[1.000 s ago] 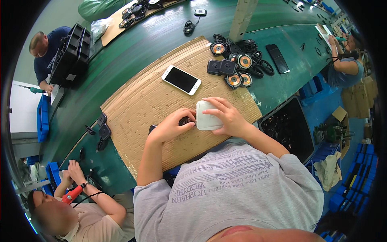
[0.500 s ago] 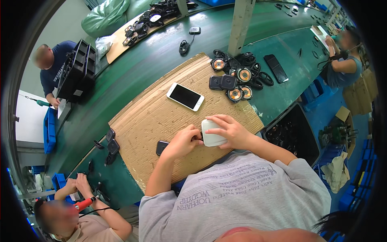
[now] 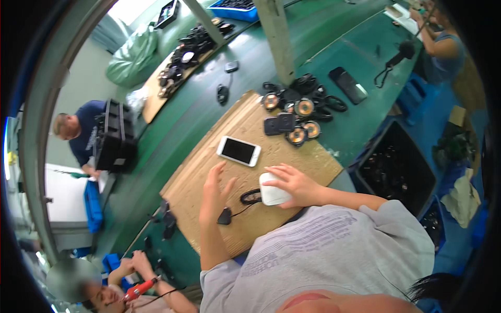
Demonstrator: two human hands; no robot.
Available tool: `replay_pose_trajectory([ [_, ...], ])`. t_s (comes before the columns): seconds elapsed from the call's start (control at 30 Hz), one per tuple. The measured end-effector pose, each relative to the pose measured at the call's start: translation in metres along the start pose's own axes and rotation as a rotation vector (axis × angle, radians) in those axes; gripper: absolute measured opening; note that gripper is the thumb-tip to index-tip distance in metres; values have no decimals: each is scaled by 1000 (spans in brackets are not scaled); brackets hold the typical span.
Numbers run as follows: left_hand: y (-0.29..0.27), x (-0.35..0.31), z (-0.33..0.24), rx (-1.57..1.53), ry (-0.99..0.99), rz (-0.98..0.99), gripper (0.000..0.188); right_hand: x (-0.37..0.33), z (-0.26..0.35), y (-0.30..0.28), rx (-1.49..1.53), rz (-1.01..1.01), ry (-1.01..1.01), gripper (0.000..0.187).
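Observation:
In my right hand (image 3: 297, 188) is a white rounded-square block (image 3: 274, 190), gripped at the cardboard's near edge with my fingers over its top. A black coiled cable (image 3: 250, 197) lies against the block's left side. From it a thin lead runs to a small black pad (image 3: 224, 216) on the cardboard. My left hand (image 3: 215, 190) is raised beside these, fingers spread and holding nothing. Just beyond, a white phone (image 3: 239, 151) with a dark screen lies flat.
Copper-coloured coil discs (image 3: 304, 107), black square pads (image 3: 279, 123) and cables are heaped at the cardboard's (image 3: 206, 151) far right corner. A black phone (image 3: 348, 85) lies beyond. A black bin (image 3: 399, 172) stands at right. At lower left a co-worker works beside a red tool (image 3: 140, 290).
My left hand has let go of the cable at the white block, drawn back left and opened. The coiled cable now shows. My right hand keeps the block. The whole view has shifted.

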State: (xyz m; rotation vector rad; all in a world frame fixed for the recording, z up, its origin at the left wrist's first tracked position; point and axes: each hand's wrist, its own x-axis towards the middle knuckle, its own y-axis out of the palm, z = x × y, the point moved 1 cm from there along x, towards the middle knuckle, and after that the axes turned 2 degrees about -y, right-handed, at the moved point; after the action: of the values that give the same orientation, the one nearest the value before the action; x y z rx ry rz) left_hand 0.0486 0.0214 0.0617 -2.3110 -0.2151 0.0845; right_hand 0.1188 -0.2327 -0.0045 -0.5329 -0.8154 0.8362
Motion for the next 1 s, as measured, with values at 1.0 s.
replay_pose_trajectory([
  [1.0,-56,222,59,-26,-339,-191,35,1,2,7,-2,-11,-47,74],
])
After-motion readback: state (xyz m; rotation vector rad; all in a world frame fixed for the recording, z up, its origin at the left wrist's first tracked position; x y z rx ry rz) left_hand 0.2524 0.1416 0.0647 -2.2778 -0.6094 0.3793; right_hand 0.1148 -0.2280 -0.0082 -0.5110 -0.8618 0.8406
